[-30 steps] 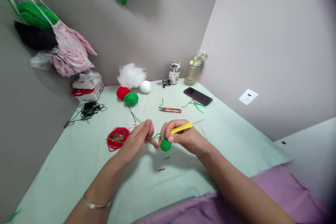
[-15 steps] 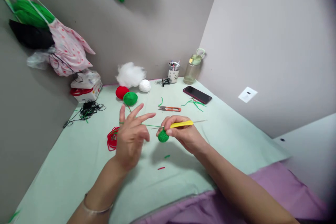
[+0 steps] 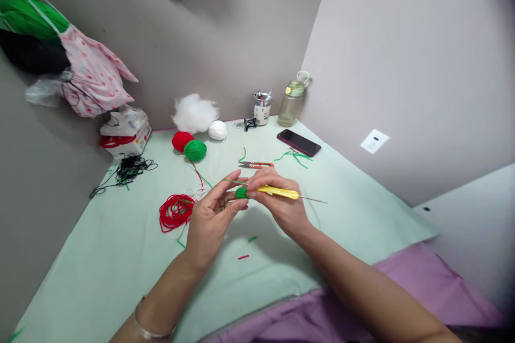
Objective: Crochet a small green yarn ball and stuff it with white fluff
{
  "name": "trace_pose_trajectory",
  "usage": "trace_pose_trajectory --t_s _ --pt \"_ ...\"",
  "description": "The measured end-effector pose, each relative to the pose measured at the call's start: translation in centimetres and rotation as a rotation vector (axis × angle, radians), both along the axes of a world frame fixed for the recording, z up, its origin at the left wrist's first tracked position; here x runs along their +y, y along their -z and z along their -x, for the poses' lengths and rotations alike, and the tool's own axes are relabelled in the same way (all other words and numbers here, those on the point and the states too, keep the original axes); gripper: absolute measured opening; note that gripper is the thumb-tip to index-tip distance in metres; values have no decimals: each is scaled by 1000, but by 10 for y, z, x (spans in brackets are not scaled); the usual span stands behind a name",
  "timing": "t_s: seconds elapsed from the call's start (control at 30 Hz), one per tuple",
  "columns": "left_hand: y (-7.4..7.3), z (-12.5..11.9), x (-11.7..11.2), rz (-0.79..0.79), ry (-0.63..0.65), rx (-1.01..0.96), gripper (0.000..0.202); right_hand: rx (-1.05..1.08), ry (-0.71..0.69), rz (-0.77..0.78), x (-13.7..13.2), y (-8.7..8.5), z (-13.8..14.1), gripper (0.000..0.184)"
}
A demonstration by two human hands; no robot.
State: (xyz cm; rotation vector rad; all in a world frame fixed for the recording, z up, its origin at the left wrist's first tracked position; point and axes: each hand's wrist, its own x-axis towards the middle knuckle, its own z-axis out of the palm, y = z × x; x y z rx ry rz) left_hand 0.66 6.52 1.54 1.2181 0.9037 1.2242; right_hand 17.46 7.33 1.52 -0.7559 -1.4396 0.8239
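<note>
Between my two hands is a small green crocheted piece [image 3: 241,193], partly covered by fingers. My left hand [image 3: 215,211] pinches its left side with thumb and fingers, and a strand of green yarn [image 3: 231,180] runs over that hand's index finger. Held in my right hand [image 3: 277,198] is a crochet hook with a yellow handle [image 3: 281,192], its thin rear shaft pointing right. The hook's tip is hidden at the crocheted piece. Behind the hands lie orange-handled thread snips [image 3: 261,165].
A loose red yarn coil [image 3: 175,213] lies left of my hands. Farther back are a green yarn ball [image 3: 195,150], a red ball [image 3: 182,141], a white ball [image 3: 218,130] and fluffy stuffing [image 3: 196,113]. A phone [image 3: 299,142], pen cup [image 3: 262,109] and bottle [image 3: 291,103] stand right.
My left hand, spread and apart from the crocheted piece before, has moved right and closed on it. The crocheted piece has turned and shifted slightly up and left; the hook stays in my right hand.
</note>
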Motion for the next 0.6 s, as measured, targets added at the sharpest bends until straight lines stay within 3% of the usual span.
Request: trace_pose_trajectory --t_s 0.33,0.47,0.6 --pt "3 8 8 59 85 -59 52 -255 142 -258 -6 3 0 12" --pt "4 8 8 29 78 -53 52 -181 113 -162 -6 -1 -3 7" --pt "0 9 7 -24 41 -25 56 1 -121 86 -1 -5 -7 6"
